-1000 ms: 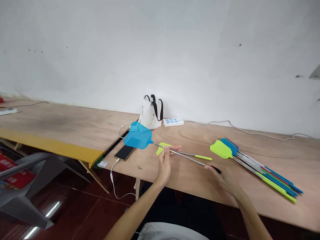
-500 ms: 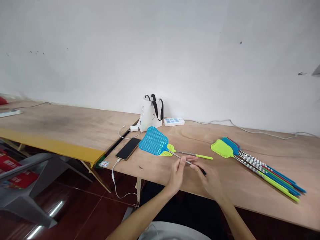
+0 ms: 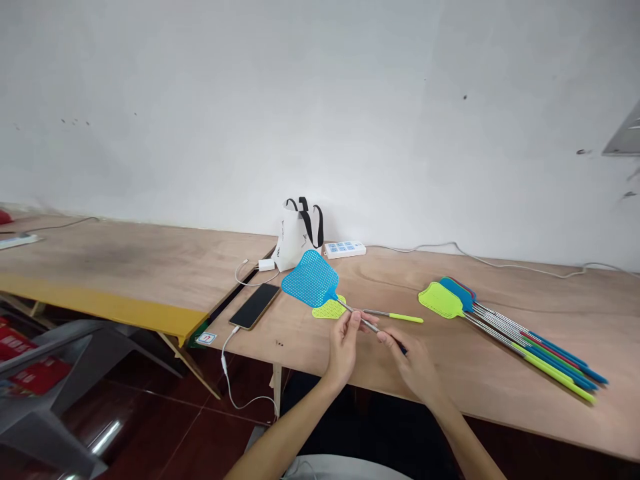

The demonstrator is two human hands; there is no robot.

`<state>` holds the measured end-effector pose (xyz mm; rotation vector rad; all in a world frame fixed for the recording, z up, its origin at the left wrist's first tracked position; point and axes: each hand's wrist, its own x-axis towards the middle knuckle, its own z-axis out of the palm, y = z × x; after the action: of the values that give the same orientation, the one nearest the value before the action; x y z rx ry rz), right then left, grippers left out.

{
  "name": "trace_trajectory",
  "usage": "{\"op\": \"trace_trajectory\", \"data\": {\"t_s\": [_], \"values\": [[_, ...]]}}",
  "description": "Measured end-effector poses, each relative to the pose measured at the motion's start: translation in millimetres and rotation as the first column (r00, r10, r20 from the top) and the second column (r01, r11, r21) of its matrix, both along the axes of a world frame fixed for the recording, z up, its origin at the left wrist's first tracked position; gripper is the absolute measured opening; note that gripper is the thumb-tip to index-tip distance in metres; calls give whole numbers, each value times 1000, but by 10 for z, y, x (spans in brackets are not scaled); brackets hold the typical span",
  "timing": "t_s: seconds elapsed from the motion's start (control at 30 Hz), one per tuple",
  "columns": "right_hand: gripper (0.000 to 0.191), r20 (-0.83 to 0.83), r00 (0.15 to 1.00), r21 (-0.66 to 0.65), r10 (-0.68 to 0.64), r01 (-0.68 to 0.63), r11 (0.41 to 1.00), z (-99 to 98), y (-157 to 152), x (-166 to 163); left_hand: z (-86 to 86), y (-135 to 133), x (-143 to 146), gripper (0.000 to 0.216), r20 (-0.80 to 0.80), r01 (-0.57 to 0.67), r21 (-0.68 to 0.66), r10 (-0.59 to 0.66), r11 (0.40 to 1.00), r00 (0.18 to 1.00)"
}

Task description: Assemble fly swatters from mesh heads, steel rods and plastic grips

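Both hands hold a blue fly swatter (image 3: 311,279) just above the wooden table (image 3: 380,360): the left hand (image 3: 345,340) pinches its metal rod near the head, while the right hand (image 3: 413,360) is closed around the handle end. Its head hangs over a green swatter (image 3: 331,309) lying on the table, with a phone (image 3: 255,305) nearby on the left

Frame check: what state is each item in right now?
Blue mesh fly swatter: raised off the wooden table, metal handle gripped by left hand and right hand.
Yellow-green fly swatter: lying flat beneath it.
Bundle of coloured fly swatters: lying together, handles extended.
Black smartphone: screen dark, cable plugged in.
White tote bag: upright.
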<state>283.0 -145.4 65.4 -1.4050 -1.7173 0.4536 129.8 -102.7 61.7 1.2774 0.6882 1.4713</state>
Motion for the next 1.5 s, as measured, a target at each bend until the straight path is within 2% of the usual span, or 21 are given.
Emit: {"op": "trace_trajectory", "data": {"t_s": [0.17,0.37,0.57,0.7,0.9,1.1,1.23,1.33,1.5], "values": [[46,-72,997,-1,-2,2,1000,-14,-23,-58,19,-42,21,40,-14,65,34,-65,997,998],[48,-76,997,-10,-30,29,1000,-32,7,-89,53,34,-32,42,-7,155,-38,-155,987,988],[48,-14,1000,-22,-16,16,1000,-63,14,-87,95,44,-23,48,122,51,-100,-39,994,992],[47,7,1000,-18,-3,3,1000,-71,-9,-80,39,-22,14,49,138,42,-126,-24,991,990],[49,23,1000,-5,-15,15,1000,-35,-33,-126,-32,-121,92,49,84,67,-101,-58,993,995],[46,-77,997,-49,30,-34,998,-15,-12,-152,65,20,-12,45,12,142,-78,-142,987,990],[45,-98,995,-64,26,-32,997,4,-16,-144,125,111,-105,47,72,58,-99,-51,993,996],[46,-142,988,-87,63,-76,993,54,-26,-137,126,126,-135,44,74,17,-97,-9,995,997],[50,-213,965,-113,153,-180,977,177,-48,-136,99,93,-123,38,-64,102,-31,-104,994,993]]}}
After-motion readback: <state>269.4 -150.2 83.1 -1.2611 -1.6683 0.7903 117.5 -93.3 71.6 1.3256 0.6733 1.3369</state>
